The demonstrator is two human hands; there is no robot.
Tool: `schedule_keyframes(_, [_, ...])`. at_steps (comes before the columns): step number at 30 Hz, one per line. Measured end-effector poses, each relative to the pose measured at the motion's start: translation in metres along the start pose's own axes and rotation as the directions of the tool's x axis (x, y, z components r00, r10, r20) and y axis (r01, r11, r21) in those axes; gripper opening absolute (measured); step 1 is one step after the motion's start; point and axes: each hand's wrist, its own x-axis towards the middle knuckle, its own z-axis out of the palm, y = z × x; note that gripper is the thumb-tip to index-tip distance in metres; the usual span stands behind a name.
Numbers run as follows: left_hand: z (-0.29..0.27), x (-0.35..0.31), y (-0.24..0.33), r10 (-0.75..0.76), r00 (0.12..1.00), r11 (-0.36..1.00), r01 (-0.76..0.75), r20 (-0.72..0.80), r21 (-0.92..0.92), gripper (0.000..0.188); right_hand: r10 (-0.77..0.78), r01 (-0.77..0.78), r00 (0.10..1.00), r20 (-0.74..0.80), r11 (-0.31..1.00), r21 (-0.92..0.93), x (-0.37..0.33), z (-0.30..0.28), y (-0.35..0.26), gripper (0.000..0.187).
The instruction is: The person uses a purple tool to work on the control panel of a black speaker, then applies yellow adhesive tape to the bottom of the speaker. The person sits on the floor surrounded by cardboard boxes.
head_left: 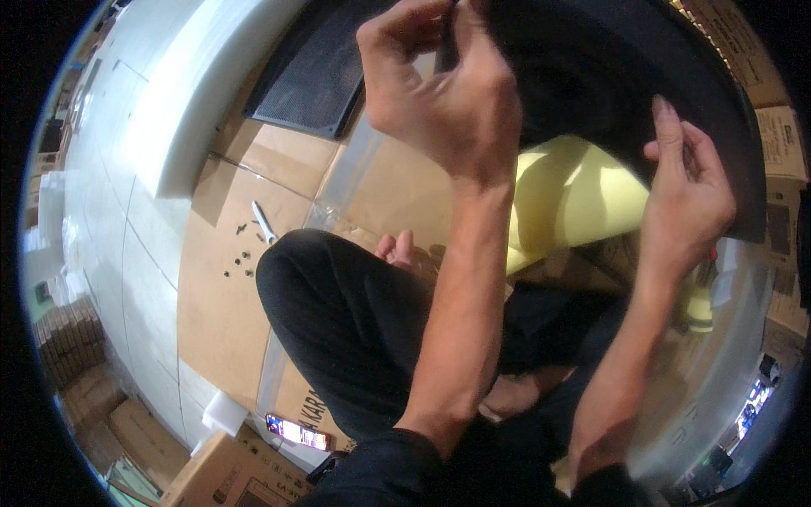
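I sit cross-legged on flattened cardboard (pixel 220 313). A large black panel (pixel 608 76) is raised in front of me. My left hand (pixel 443 89) is up near the panel's top edge, its fingers pinched on a thin dark tool or rod (pixel 446 38). My right hand (pixel 688 190) grips the panel's lower right edge, thumb in front and fingers against the surface. Below the panel lies a yellow foam block (pixel 574 194).
Several small dark screws (pixel 241 258) and a white-handled tool (pixel 263 224) lie on the cardboard to my left. A black perforated mesh panel (pixel 317 80) and a white foam slab (pixel 190 93) lie beyond. A lit phone (pixel 296 431) and cardboard boxes (pixel 220 473) sit at lower left.
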Motion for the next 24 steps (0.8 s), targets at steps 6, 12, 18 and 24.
schedule_keyframes(6, [0.009, -0.009, -0.024, 0.338, 0.927, 0.935, -0.311, -0.163, 0.17, 0.022, 0.042, -0.042, 0.999, 0.007, 0.999, -0.007, -0.001, -0.001, -0.004, 0.036])
schedule_keyframes(12, [0.008, -0.032, -0.019, 0.299, 0.951, 0.915, -0.31, 0.079, 0.26, 0.04, 0.027, -0.023, 0.999, -0.038, 0.994, 0.103, 0.002, 0.007, -0.001, 0.037])
schedule_keyframes(18, [0.022, -0.03, -0.013, 0.323, 0.946, 0.9, -0.319, 0.036, 0.296, 0.049, -0.021, 0.022, 0.999, -0.032, 1.0, 0.019, -0.002, -0.008, 0.009, 0.036])
schedule_keyframes(24, [0.031, -0.039, -0.002, 0.144, 0.989, 0.976, -0.139, -0.019, 0.167, 0.054, -0.061, 0.067, 0.991, 0.116, 0.997, -0.044, 0.009, -0.037, 0.016, 0.035])
